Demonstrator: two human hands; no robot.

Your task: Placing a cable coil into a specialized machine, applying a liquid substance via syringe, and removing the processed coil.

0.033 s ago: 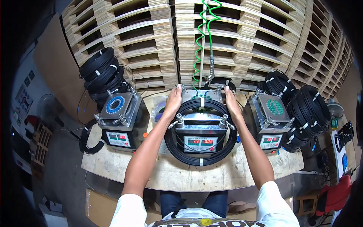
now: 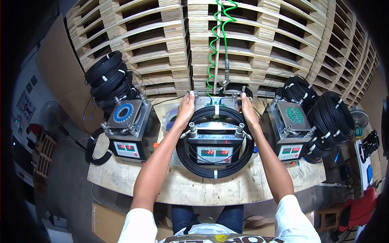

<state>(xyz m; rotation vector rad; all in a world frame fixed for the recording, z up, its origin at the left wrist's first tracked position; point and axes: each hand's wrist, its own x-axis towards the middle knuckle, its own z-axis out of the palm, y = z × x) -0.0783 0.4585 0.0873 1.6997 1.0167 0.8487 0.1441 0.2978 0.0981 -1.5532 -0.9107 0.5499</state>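
Note:
My left hand (image 2: 186, 108) is closed at the far left corner clamp (image 2: 196, 94) of the middle bench machine, thumb pointing up. On the other side, my right hand (image 2: 248, 108) is closed at the far right clamp (image 2: 235, 94). The fingers and whatever lever they grip are mostly hidden. A tied coil of black cable (image 2: 216, 173) rests around the machine, looping over its top plate and below its lit display (image 2: 214, 154). Green connectors (image 2: 218, 117) line the plate, partly covered by the coil. Two near clamps (image 2: 193, 128) stand uncovered between my forearms.
Similar machines stand left, with a blue connector ring (image 2: 123, 112), and right, with green connectors (image 2: 294, 115). Black cable coils (image 2: 106, 77) are piled behind the left one, and more coils (image 2: 330, 115) sit right. A green air hose (image 2: 225, 40) hangs before stacked pallets (image 2: 150, 36).
My hands and the cable coil have not visibly moved. Only the red digits on the machines' displays differ.

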